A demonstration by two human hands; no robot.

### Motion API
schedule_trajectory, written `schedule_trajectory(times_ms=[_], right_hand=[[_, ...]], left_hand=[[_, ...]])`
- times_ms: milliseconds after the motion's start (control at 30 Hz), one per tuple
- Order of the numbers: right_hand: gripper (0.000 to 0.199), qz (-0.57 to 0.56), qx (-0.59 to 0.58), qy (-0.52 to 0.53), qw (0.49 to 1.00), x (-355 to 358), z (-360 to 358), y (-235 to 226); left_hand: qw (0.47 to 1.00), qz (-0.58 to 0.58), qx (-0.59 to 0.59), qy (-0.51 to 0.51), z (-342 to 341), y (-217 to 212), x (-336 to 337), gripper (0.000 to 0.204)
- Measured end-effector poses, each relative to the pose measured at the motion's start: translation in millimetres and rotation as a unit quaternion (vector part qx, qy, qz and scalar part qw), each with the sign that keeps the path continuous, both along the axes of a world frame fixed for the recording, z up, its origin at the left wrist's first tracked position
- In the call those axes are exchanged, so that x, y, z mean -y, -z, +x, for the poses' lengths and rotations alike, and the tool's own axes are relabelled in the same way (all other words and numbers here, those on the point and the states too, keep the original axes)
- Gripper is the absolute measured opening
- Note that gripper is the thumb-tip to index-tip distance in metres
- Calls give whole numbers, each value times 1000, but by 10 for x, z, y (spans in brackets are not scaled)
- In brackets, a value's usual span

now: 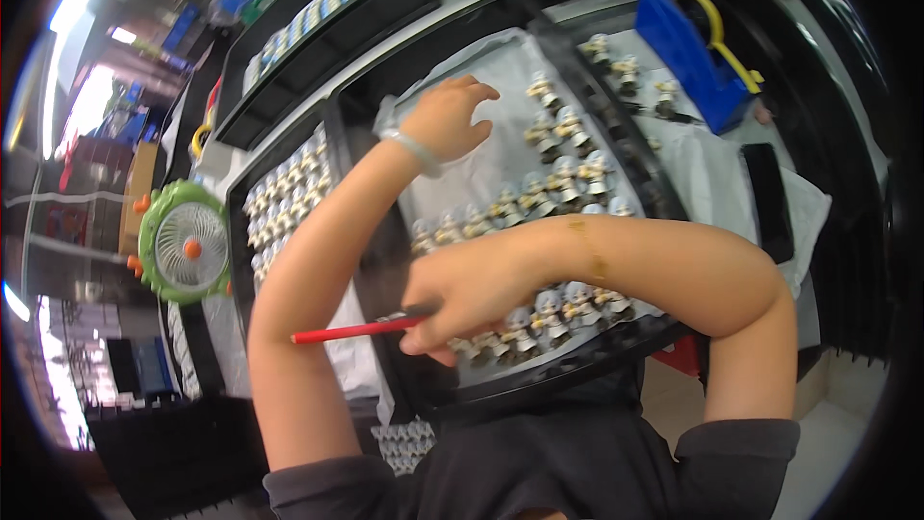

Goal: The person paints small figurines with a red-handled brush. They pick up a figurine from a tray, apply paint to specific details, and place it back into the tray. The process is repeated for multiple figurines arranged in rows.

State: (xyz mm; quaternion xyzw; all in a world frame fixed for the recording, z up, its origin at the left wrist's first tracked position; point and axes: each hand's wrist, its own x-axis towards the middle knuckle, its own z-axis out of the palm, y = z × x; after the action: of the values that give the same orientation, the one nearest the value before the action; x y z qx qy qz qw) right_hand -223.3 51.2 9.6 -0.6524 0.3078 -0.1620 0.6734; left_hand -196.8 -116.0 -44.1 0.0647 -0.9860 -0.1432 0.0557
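Note:
My right hand is shut on a thin red paintbrush whose handle points left. It hovers over the near end of a black tray lined with grey sheet and filled with several small white-and-tan figurines. My left hand reaches across to the far left part of that tray, fingers spread and resting on the bare grey liner, holding nothing. A pale bracelet circles my left wrist. My right forearm crosses over the tray and hides some figurines.
A second black tray of small figurines lies left of mine. A green and orange small fan stands further left. A blue tape dispenser sits far right, a dark flat device on white paper near it. Another long tray lies beyond.

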Motion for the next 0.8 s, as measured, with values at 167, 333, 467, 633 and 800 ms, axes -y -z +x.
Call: schedule_trajectory(times_ms=[167, 333, 467, 633, 800], right_hand=[[32, -97, 98, 36, 990, 210, 22, 181], [30, -112, 146, 127, 975, 157, -15, 221], [31, -76, 187, 175, 964, 174, 26, 149], [40, 13, 328, 279, 902, 198, -123, 219], [35, -13, 261, 331, 907, 233, 2, 54]], left_hand=[[960, 178, 93, -193, -903, 664, 170, 56], [917, 326, 77, -217, -1100, 884, 279, 33], [918, 336, -37, -206, -703, 498, 593, 24], [782, 578, -136, -190, 226, -377, 151, 42], [641, 717, -221, -161, 1586, -623, -310, 69]])
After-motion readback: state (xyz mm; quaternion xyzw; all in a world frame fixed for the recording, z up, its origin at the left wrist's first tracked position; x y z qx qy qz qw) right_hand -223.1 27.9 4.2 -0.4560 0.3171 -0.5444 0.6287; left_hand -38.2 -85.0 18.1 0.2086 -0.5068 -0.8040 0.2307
